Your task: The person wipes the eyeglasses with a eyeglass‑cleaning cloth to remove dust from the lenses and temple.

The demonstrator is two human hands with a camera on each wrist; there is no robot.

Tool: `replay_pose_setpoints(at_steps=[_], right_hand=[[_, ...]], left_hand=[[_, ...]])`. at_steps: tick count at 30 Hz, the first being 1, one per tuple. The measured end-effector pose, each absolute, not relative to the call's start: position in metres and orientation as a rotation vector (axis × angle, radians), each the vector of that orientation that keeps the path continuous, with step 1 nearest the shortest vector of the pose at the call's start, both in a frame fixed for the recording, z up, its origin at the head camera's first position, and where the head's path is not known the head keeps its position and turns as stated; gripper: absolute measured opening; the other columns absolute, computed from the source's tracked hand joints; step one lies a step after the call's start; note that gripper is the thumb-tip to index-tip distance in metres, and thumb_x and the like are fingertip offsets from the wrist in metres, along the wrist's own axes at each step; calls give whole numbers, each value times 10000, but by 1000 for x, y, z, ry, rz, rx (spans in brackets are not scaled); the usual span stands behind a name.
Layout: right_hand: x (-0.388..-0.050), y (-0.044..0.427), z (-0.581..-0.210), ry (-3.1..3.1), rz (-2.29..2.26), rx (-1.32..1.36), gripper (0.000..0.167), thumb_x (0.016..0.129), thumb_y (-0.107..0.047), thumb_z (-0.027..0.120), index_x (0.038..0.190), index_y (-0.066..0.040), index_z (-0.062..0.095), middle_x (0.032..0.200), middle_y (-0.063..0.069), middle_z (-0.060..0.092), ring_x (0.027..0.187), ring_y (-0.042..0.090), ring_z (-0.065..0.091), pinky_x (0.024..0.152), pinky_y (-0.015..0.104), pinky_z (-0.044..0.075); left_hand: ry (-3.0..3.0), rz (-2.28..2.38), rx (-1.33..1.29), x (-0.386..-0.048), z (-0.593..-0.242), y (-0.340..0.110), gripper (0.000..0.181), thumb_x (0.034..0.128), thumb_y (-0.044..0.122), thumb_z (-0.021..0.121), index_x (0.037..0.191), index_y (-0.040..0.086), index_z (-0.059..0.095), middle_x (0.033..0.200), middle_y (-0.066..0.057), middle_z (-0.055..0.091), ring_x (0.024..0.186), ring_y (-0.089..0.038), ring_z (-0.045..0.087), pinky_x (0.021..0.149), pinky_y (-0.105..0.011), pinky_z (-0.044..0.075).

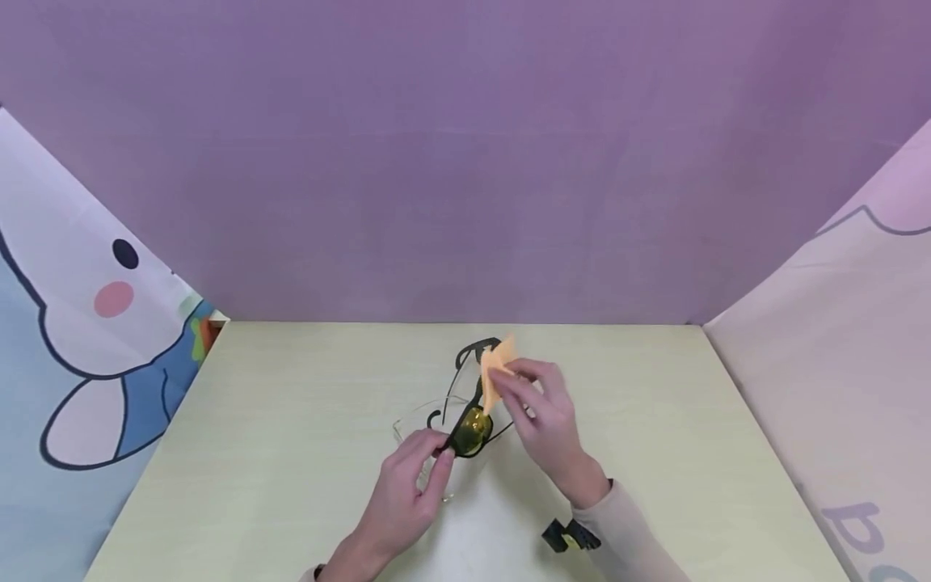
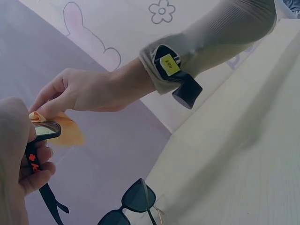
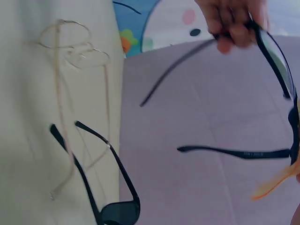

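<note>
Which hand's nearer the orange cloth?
Right. The right hand pinches the cloth itself; the left hand is farther off, gripping the glasses at their end nearer the person.

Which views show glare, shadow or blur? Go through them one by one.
Head view: bright glints on the held sunglasses, soft shadows on the table; left wrist view: a broad, soft-edged diagonal shadow across the table; right wrist view: left hand slightly blurred, wire-framed glasses faint against the pale table.
</note>
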State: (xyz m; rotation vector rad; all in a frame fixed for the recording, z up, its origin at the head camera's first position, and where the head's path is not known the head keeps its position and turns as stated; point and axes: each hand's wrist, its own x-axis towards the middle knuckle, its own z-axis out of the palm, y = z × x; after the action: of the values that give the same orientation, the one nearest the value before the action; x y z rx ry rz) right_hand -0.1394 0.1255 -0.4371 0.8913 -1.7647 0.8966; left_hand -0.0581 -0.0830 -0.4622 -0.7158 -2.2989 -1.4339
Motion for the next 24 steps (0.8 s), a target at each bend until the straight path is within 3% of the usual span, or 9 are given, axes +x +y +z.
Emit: replay_pose_setpoints(at_steps=[5, 13, 20, 24], right_hand=[[-138, 125, -437, -1723, 847, 982, 202, 1037, -99, 612, 1031, 38, 760, 1011, 185, 648, 869, 288, 572, 733, 260, 522], [-147, 135, -436, -1796, 990, 778, 222, 1028, -149, 638, 1039, 36, 761, 1032, 206, 649, 855, 276, 570, 748, 184, 494], [-134, 121, -450, -1754, 942, 974, 215, 1039, -108, 607, 1037, 43, 760, 1027, 182, 645, 889, 276, 577, 735, 212, 527], [-134, 124, -451, -1783, 1014, 906, 200, 1026, -107, 629, 1040, 44, 759, 1034, 190, 652, 862, 261, 586, 729, 186, 525]], left_hand=[[-2283, -1436, -726, -60, -462, -82, 137, 971, -11, 633, 1011, 108, 688, 977, 79, 678, 910, -69, 639, 776, -270, 587], [-2286, -1433, -755, -57, -461, -80, 141, 975, -10, 626, 1010, 112, 686, 974, 79, 685, 923, -70, 637, 799, -277, 586], [-2287, -1418, -714, -56, -464, -82, 130, 975, -3, 640, 997, 121, 673, 955, 104, 647, 865, -44, 611, 733, -248, 571], [-2311, -1407, -722, -55, -464, -81, 120, 985, 12, 636, 1014, 120, 682, 966, 111, 655, 888, -47, 620, 759, -258, 579]])
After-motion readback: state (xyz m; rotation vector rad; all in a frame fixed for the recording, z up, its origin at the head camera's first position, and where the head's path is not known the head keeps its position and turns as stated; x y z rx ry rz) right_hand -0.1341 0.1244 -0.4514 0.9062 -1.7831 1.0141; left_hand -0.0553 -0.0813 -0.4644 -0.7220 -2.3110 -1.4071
